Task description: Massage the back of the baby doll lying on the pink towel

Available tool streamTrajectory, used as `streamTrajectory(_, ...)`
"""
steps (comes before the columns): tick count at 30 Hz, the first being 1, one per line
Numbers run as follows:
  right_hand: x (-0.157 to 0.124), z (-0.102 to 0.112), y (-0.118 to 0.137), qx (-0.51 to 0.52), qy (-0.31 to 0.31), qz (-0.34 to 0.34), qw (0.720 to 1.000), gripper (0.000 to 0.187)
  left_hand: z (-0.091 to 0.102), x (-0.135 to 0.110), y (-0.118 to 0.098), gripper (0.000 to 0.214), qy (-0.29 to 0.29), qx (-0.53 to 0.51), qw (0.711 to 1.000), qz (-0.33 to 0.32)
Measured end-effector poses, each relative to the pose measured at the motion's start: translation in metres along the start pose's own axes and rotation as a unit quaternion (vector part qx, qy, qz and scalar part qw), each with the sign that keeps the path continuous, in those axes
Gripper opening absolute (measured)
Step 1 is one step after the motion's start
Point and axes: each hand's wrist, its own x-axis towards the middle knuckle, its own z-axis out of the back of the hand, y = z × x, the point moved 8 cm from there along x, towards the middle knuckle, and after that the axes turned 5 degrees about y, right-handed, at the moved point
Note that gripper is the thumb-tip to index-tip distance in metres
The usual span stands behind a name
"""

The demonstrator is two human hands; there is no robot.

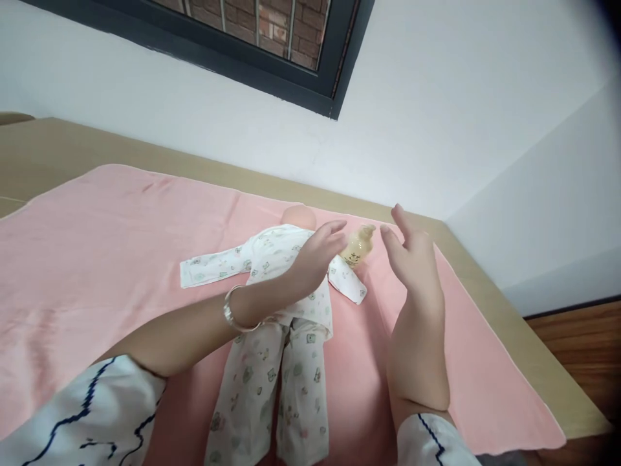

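My left hand point(317, 255), with a silver bangle at the wrist, is held over the chest of a baby doll point(274, 255). Its fingers are stretched out and hold nothing. The doll lies on its back in a white printed long-sleeved top and matching trousers point(301, 388); only a rounded part of its head point(298, 217) shows past the collar. Just beyond my left fingertips stands a small yellowish bottle point(358, 247) with a pump-like top, slightly tilted in view. To the right of the bottle, my right hand point(411, 252) is raised, thumb and fingers apart, with nothing in it.
A pink blanket point(121, 246) with some creases lies under the doll on a light wooden table point(548, 382). Behind the table rises a white wall point(407, 116) with a dark-framed barred window point(334, 84). Brown wood panelling point(577, 349) shows at the right.
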Motion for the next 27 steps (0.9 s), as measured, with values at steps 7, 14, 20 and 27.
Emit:
streamTrajectory(7,0.022,-0.049,-0.008,-0.120,0.120,-0.006,0.985,0.055,-0.013,0.082,0.044,0.059,-0.112,-0.367,0.902,0.199)
streamTrajectory(14,0.021,-0.070,0.011,-0.294,0.004,-0.025,0.955,0.039,-0.023,0.085,0.038,0.062,-0.088,-0.402,0.894,0.180)
streamTrajectory(20,0.020,-0.082,0.007,-0.355,-0.011,0.001,0.935,0.033,-0.002,0.048,0.036,0.062,-0.081,-0.399,0.892,0.198)
streamTrajectory(27,0.024,-0.078,0.014,-0.387,-0.017,-0.068,0.919,0.032,0.058,-0.004,0.020,0.049,-0.148,-0.365,0.902,0.176)
